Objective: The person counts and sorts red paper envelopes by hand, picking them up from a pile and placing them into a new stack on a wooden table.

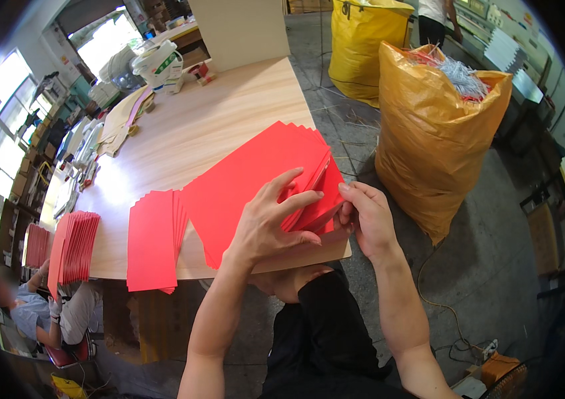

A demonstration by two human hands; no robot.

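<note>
A fanned stack of large red paper sheets (249,176) lies near the table's front right corner. My left hand (266,219) is over its right part, fingers spread apart and thumb out, beside a folded red paper piece (316,211) that stands partly raised. My right hand (367,219) pinches the right edge of that piece between thumb and fingers, just past the table's edge. Left of the big stack lies a smaller fanned stack of narrow red paper pieces (151,241), reaching over the front edge.
The wooden table (189,133) carries a thick red bundle (76,246) at its left, a white bucket (159,65) and tools at the back. A seated person (36,312) is at the left. An orange sack (435,126) and a yellow sack (366,50) stand on the right floor.
</note>
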